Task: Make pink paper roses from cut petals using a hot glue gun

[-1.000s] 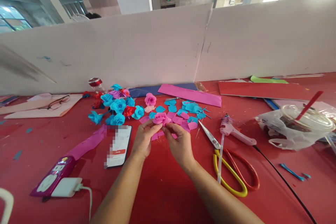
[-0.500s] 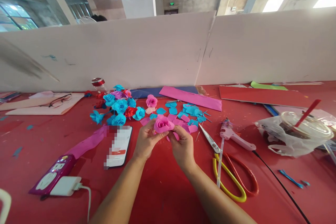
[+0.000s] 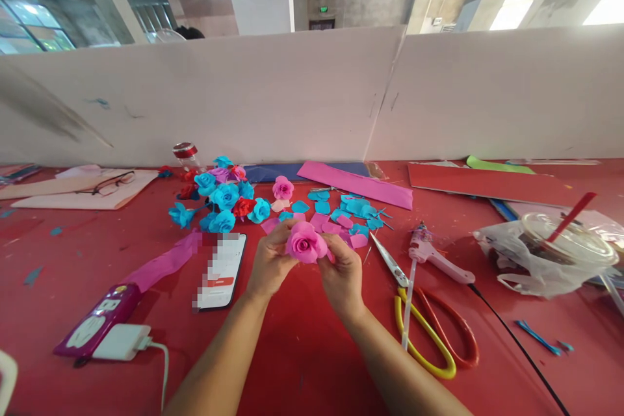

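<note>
A pink paper rose (image 3: pixel 306 242) is held between my two hands above the red table (image 3: pixel 302 351), its spiral centre facing me. My left hand (image 3: pixel 271 259) is closed on its left side, the fingertips partly behind the petals. On the other side, my right hand (image 3: pixel 342 273) pinches the rose's right edge between thumb and fingers. Just beyond the hands lie loose pink petals (image 3: pixel 359 241) and blue petals (image 3: pixel 358 207). A finished pink flower (image 3: pixel 283 188) sits behind them, left of the loose petals.
Blue, red and purple paper flowers (image 3: pixel 224 196) cluster at the left, near a phone (image 3: pixel 225 273). Scissors (image 3: pixel 400 279) and a pink glue gun (image 3: pixel 429 250) with a black cord lie at the right. Farther right stands a bagged drink cup (image 3: pixel 568 240). A pale partition (image 3: pixel 195 97) rises behind.
The rose has tipped so its centre faces me more fully, and it sits slightly lower. Both hands keep their grip; the view has shifted a little.
</note>
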Demonstrator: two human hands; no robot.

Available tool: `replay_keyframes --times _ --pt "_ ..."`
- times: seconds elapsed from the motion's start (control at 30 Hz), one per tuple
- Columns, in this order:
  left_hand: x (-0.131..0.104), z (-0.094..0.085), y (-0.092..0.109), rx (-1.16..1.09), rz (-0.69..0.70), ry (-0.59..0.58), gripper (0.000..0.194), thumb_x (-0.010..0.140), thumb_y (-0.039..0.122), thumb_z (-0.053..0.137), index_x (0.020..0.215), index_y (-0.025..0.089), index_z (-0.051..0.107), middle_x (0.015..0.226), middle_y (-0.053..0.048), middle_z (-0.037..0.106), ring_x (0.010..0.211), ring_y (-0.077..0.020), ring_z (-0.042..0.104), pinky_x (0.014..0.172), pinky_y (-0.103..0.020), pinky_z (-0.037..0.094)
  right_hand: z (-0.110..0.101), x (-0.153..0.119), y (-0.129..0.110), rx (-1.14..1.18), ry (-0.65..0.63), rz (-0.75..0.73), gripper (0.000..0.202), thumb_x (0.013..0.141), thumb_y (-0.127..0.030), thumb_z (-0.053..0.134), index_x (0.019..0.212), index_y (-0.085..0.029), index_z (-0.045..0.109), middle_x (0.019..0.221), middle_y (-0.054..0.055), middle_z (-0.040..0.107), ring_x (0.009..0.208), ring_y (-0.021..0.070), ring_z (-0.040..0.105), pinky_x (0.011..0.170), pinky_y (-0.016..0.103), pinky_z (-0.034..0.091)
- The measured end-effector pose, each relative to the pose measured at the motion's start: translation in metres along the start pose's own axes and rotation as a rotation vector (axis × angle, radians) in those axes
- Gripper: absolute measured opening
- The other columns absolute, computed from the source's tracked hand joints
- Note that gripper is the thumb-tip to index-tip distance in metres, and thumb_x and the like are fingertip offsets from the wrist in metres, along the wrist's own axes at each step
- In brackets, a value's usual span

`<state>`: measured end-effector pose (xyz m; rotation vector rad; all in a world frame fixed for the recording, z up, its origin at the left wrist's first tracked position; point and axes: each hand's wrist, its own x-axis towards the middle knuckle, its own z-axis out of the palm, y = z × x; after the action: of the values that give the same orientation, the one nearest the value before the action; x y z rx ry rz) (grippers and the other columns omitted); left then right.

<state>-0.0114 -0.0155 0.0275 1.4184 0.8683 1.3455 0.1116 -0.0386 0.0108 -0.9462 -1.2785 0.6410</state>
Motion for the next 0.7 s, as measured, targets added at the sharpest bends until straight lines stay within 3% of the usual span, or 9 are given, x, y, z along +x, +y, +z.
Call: replay_keyframes --times 0.17,0.37,0.7 --pt "0.002 -0.001 -0.006 -0.089 -0.033 0.027 0.022 0.065 0.024 0.075 0.087 0.022 0.073 0.095 -0.005 0.069 0.091 -0.0223 0.06 0.077 -0.031 0.048 -0.003 0.001 -0.005 0.076 0.013 0.049 0.016 0.078 -0.017 0.057 0.087 -0.022 0.07 0.091 0.005 0.07 0.087 0.0205 0.063 0.081 0.032 0.049" --pt "0.006 -0.009 -0.015 -0.055 -0.044 -0.018 0.019 0.069 0.024 0.072 0.087 0.022 0.075 0.083 -0.003 0.071 0.081 -0.0205 0.06 0.075 -0.031 0.047 -0.01 0.007 -0.005 0.392 -0.083 0.359 0.019 0.085 -0.033 0.054 0.084 -0.019 0.068 0.077 0.001 0.064 0.076 0.016 0.058 0.073 0.027 0.047" --pt "0.007 -0.01 -0.012 0.019 -0.123 -0.037 0.019 0.066 0.025 0.074 0.085 0.021 0.076 0.08 -0.002 0.071 0.081 -0.0214 0.061 0.078 -0.033 0.047 -0.009 0.012 -0.01 0.468 -0.058 0.448 0.018 0.077 -0.036 0.066 0.073 -0.019 0.062 0.067 -0.003 0.055 0.063 0.0103 0.047 0.06 0.022 0.038"
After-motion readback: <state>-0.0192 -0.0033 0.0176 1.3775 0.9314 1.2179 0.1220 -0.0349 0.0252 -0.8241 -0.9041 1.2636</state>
